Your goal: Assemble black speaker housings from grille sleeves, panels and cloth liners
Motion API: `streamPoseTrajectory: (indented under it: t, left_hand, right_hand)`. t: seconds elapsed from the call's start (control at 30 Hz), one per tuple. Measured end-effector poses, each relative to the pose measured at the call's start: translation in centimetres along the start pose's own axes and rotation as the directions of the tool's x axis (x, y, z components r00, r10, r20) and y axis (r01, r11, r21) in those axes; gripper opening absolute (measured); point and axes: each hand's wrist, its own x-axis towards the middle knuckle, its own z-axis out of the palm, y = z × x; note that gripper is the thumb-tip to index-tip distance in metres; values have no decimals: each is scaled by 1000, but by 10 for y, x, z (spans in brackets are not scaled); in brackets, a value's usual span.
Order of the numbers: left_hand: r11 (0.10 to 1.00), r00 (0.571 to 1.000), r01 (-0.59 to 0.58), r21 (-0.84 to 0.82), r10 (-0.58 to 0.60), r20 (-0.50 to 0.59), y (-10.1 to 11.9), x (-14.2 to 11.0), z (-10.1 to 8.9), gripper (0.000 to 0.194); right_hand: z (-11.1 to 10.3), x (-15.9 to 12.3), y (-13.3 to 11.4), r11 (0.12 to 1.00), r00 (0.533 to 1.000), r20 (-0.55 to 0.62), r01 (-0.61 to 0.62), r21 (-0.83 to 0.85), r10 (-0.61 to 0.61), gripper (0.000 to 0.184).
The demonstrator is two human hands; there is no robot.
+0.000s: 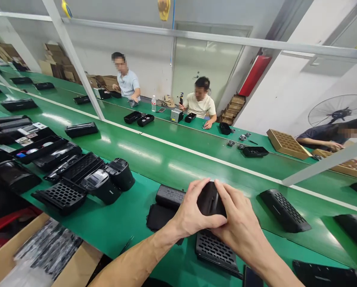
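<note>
Both my hands grip one black plastic housing part [207, 199], raised above the green bench. My left hand [186, 211] wraps its left side with the thumb across the near face. On the other side, my right hand [240, 211] closes round it, and the fingertips of both hands almost meet at the top. Much of the part is hidden by the fingers. Under my hands lies a black slotted grille shell [216, 251]. Left of them are a thin black sheet-like piece [158, 217] and a black perforated housing [168, 195].
Along the green conveyor belt [154, 153] sit black speaker-like housings [284, 211]. Several black shells [61, 195] crowd the left bench above an open carton [77, 259]. Co-workers [199, 101] sit across the line. A slanted white post [328, 163] stands at right.
</note>
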Motion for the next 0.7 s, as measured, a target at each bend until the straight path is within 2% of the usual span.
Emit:
streamPoseTrajectory:
  t: [0.1,0.17,0.23,0.3,0.33,0.4,0.5,0.57,0.63,0.7]
  left_hand:
    - [999,999,-8,-43,6,-45,-14,-4,-6,97]
    - [987,997,5,-159,-18,-78,-22,-8,-17,94]
    - [960,995,-1,-281,-28,-99,-26,-10,-27,92]
    - [937,996,-11,-350,-19,-82,-27,-9,-35,93]
    - [933,998,-6,-361,-18,-63,-26,-8,-37,93]
    - [936,999,14,-351,-25,-26,-25,-5,-39,91]
    - [944,999,37,-326,-35,12,-28,0,-40,89]
    - [945,999,34,-325,-39,-8,-32,3,-39,88]
    - [949,995,51,-311,-74,-63,-39,5,-37,84]
    - [955,980,144,-261,-174,-96,-45,7,-34,75]
  right_hand:
    - [-7,-13,14,991,998,25,-54,126,51,105]
    - [-13,-32,33,958,979,-2,-199,206,204,107]
    - [-15,-53,49,858,915,14,-384,341,404,104]
    - [-12,-68,56,695,837,96,-505,512,538,99]
    - [-9,-73,55,621,812,127,-527,580,570,96]
    - [-3,-76,48,543,778,120,-531,650,617,89]
    - [1,-76,34,522,736,70,-540,660,673,80]
    - [2,-75,29,506,711,69,-561,656,700,78]
    - [3,-76,31,453,676,116,-601,658,728,78]
    - [5,-78,36,346,625,230,-658,669,745,78]
